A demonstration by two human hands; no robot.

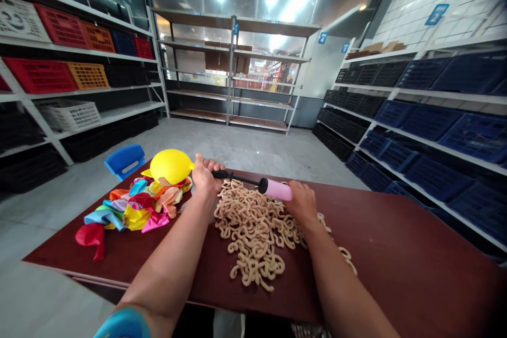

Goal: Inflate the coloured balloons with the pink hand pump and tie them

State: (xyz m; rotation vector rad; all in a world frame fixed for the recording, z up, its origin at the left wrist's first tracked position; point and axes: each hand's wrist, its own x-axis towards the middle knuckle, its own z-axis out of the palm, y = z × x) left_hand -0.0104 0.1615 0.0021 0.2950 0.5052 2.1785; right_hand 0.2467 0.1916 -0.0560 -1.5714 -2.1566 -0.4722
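Note:
A yellow balloon, swollen with air, sits to the left of my left hand. The fingers of that hand are closed around its neck, beside the black end of a hand pump. My right hand is wrapped around the pump's pink barrel. Between the hands a thin black rod shows, drawn out of the barrel. Whether the balloon's neck is fitted over the nozzle is hidden by my fingers. Below the pump lies a heap of beige, curled, worm-like pieces.
Several limp, coloured balloons are piled on the left of the dark red table. A blue chair stands behind its left edge. Shelves stand at the back; racks with red crates and blue crates line the sides.

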